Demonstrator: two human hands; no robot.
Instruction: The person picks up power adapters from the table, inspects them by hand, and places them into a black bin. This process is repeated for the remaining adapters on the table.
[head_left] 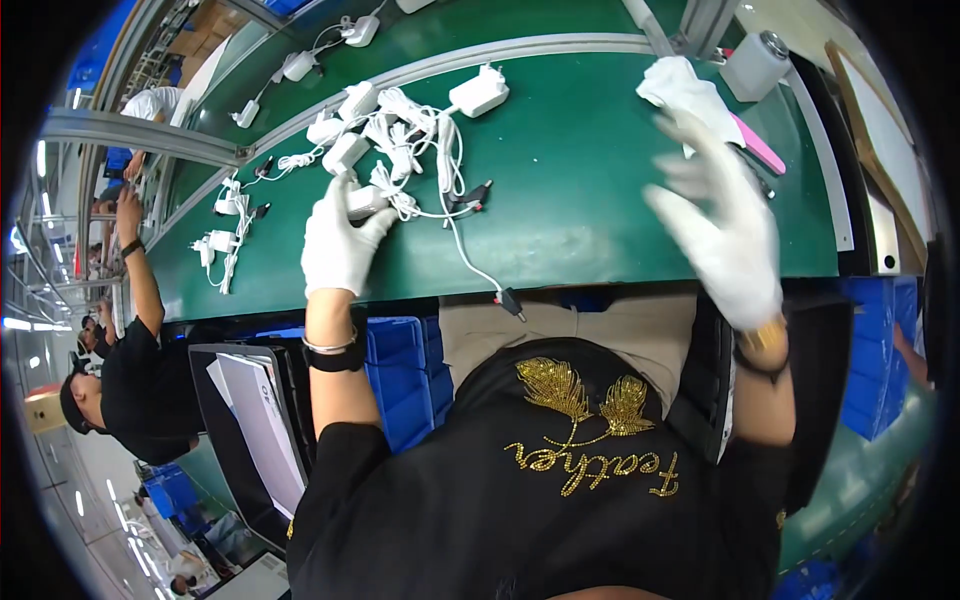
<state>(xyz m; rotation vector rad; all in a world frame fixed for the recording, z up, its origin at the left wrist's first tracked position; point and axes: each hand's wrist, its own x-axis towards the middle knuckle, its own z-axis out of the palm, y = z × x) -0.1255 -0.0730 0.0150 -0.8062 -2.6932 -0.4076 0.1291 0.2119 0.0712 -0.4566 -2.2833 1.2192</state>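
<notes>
Far left: a co-worker [130, 385] in black with a dark cap, one arm stretched out toward the metal frame. Next, on the left part of the green surface [580, 220]: two small white adapters [222, 241] with bundled cords, one nearer me than the other, both left of my left hand.

Left hand [338, 245], white glove: thumb and fingers closed around a white adapter [366, 203], at the near side of the pile. Cable pile [400, 135], white cords plus more adapters, sits just beyond and to the right of that hand. Beyond the metal rail [440, 62], more adapters [300, 66] on cords.

Black connectors [470, 198] lie right of the held adapter. One white cord runs from there toward me, its black plug [510, 303] past the near edge. Single larger adapter [480, 92] at the pile's far right end, well apart from my right hand.

Right hand [722, 225], white glove: blurred, fingers spread wide, well right of the pile. Nearest to it: crumpled white cloth [690, 92] just past the fingertips, with a pink-handled tool [760, 146] beside it. White bottle [755, 68] stands behind, far right.
</notes>
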